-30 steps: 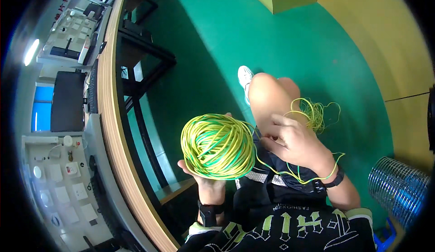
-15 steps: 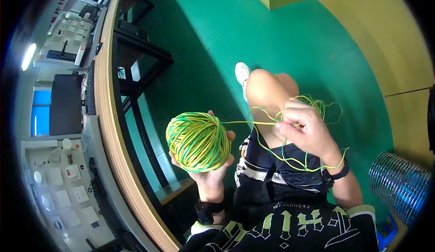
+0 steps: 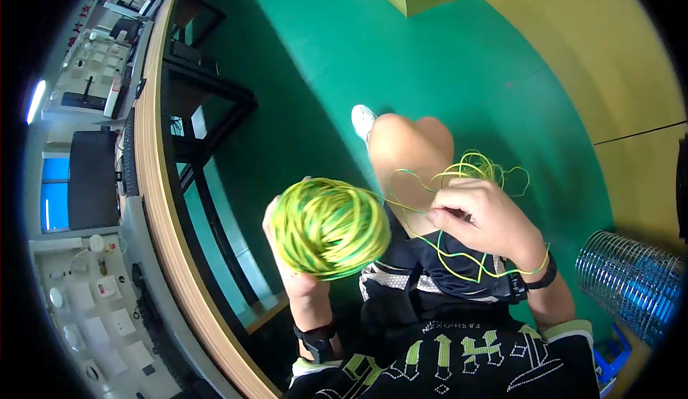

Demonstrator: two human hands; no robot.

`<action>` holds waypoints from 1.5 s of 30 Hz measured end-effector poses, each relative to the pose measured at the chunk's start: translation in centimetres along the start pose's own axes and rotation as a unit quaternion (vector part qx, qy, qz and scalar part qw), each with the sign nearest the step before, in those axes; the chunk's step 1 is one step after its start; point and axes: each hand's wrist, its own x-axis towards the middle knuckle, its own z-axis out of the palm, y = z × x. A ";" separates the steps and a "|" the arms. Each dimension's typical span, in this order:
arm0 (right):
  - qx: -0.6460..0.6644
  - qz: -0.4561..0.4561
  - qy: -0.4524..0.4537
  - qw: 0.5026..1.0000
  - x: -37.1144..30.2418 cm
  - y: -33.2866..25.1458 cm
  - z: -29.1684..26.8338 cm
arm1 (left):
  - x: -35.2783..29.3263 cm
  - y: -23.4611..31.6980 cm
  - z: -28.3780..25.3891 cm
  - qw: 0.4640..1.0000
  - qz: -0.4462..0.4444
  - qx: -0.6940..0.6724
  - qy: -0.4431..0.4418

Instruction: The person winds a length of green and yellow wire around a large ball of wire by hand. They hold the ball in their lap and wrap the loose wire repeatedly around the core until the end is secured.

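A large ball of green-and-yellow wire [image 3: 331, 228] rests in my left hand [image 3: 290, 263], whose fingers curl around its left side and underside. From the top right of the ball one strand runs across to my right hand [image 3: 484, 216]. There the thumb and index finger are closed on the loose wire [image 3: 479, 166], pinching it above my lap. Thin tangled loops of it spread above and behind the right hand, and more hang below over my dark shorts. Part of the left fingers is hidden behind the ball.
To the left runs a long wooden-edged bench [image 3: 154, 148] with a monitor [image 3: 93, 180] and panels of switches and sockets on it. Black metal stools [image 3: 208, 130] stand under its edge. A wire-mesh basket [image 3: 623, 284] with something blue inside is at the right, beside the yellow wall [image 3: 573, 33].
The ball has turned in my left hand and moved slightly right, so its wound face shows differently. The strand to my right hand slants more. The whole view has shifted a little left.
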 end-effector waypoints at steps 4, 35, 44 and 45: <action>0.044 -0.008 0.040 0.998 0.0 -1.1 -1.9 | 0.4 0.2 3.7 0.994 0.053 0.043 -0.083; 0.167 0.025 0.260 0.951 -5.9 -3.0 -9.0 | 8.4 -0.4 14.7 0.926 -0.037 0.131 -0.351; 0.235 -0.049 0.377 0.895 -7.6 -1.9 -9.9 | 3.7 -7.8 15.2 0.862 -0.293 -0.118 -0.395; 0.263 -0.050 0.372 0.889 -7.5 -1.9 -10.2 | 2.6 -8.5 15.7 0.875 -0.271 -0.136 -0.379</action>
